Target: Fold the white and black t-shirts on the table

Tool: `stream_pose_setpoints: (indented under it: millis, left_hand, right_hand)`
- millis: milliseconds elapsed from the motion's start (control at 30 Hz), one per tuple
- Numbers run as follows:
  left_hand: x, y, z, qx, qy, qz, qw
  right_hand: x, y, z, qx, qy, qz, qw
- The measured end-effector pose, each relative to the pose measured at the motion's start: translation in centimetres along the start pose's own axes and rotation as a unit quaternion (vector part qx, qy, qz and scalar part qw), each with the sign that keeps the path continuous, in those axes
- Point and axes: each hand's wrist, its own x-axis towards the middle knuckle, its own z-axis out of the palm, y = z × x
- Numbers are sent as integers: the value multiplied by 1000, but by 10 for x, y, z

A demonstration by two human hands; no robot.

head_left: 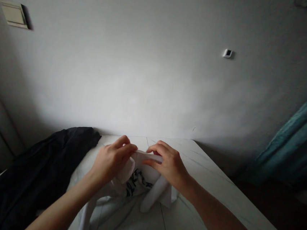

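Observation:
Between my hands hangs a white garment (146, 168) with dark lettering or a dark pattern on it. My left hand (114, 157) pinches its top edge between thumb and fingers. The same edge runs across to my right hand (167, 163), where it passes between the thumb and curled fingers. Loose folds drop below both hands onto the white marble-patterned table (207, 178). What kind of garment it is, I cannot tell; part of it is hidden behind my hands and wrists.
Black clothing (48, 166) lies bunched over the table's left side. A pale wall (152, 68) stands behind the table, with a switch plate (15, 15) and a small white device (227, 53) on it. A teal curtain (294, 143) hangs at the right.

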Motion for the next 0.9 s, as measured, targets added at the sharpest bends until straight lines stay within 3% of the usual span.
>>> stream_pose_setpoints:
  millis: [100,200,300,433,500,567,667,767,900]
  left_hand:
    - [-4,2,-6,74,58,104,990]
    - [-5,6,-10,89,89,159,979]
    - [-6,6,-12,83,81,172,978]
    - [-8,7,-11,41,54,153,986]
    - [-9,10,-11,13,41,130,991]
    - [-8,10,-11,-23,7,103,994]
    - [0,-7,-14,-83,-60,23,994]
    - [11,-54,-24,-117,-110,-117,980]
    - [20,-120,-45,-171,-172,-295,924]
  right_hand:
    - [-1,-2,-6,62,-3,13,998]
    - [-8,-3,-7,19,26,-15,999]
    - [-15,-1,-8,-76,36,-89,992]
    - [-18,-1,-13,-209,80,-208,952]
    - [-19,-3,-12,-235,97,-232,939]
    - [-18,-2,-9,-227,84,-203,949]
    - [-11,17,-8,-175,35,-94,979]
    - [7,61,-18,-96,23,33,995]
    - [33,121,-40,7,26,136,990]
